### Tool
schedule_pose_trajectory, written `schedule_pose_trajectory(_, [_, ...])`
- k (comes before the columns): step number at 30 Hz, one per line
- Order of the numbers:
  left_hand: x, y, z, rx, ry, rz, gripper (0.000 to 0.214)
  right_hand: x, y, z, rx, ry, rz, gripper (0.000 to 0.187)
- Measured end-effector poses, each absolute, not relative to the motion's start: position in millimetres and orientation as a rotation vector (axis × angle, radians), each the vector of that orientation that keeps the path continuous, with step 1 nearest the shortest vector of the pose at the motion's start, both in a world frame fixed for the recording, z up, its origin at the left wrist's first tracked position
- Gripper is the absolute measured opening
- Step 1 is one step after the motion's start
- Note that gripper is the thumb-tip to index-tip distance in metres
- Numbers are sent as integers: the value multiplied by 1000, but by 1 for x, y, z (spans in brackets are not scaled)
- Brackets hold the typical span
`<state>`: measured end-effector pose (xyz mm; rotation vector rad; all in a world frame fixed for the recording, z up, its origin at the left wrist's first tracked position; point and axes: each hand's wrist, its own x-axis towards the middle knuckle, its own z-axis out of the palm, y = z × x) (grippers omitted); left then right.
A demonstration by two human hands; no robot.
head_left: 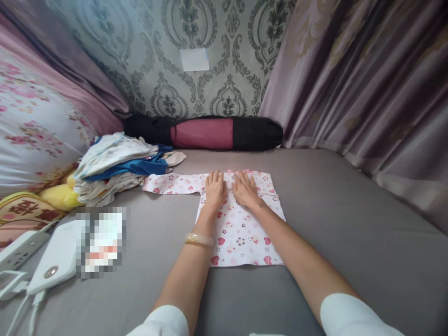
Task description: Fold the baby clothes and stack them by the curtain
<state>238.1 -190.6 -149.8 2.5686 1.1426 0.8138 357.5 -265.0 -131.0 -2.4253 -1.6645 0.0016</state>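
Note:
A small white long-sleeved shirt (241,233) with pink hearts and flowers lies flat on the grey sheet. One of its sleeves stretches out to the left, while the right sleeve lies folded across the upper part of the body. My left hand (215,189) rests flat near the left shoulder, fingers stretched out. Beside it, my right hand (246,190) presses on the folded sleeve near the neckline with its fingers spread. Both palms face down on the cloth, and part of the collar is hidden under them. A pale bangle (199,239) circles my left wrist.
Left of the shirt is a heap of crumpled clothes (115,163). Nearer stand a white power bank (59,254) with cables, a power strip (23,249) and a blurred-out item (105,238). A black and maroon roll bag (203,133) lies along the wall, with curtains (350,84) at the right.

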Motion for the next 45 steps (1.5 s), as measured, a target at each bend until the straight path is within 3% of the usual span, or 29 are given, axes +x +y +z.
schedule_pose_trajectory(5, [238, -194, -152, 2598, 1098, 526, 45, 342, -249, -134, -2296, -1879, 142, 57])
schedule_pose_trajectory(19, [240, -196, -153, 2617, 1225, 463, 47, 383, -230, -141, -2368, -1760, 107, 58])
schedule_pose_trajectory(24, [241, -195, -155, 2588, 1226, 519, 46, 392, -261, -144, -2336, -1790, 136, 62])
schedule_pose_trajectory(33, [239, -193, -158, 2509, 1313, 544, 55, 429, -302, -143, -2702, -1432, 64, 67])
schedule_pose_trajectory(41, [237, -187, -152, 2368, 1258, 705, 43, 419, -299, -136, -2791, -1282, 9, 66])
schedule_pose_trajectory(45, [230, -168, -139, 1922, 1300, 943, 31, 382, -289, -132, -2591, -1569, 34, 61])
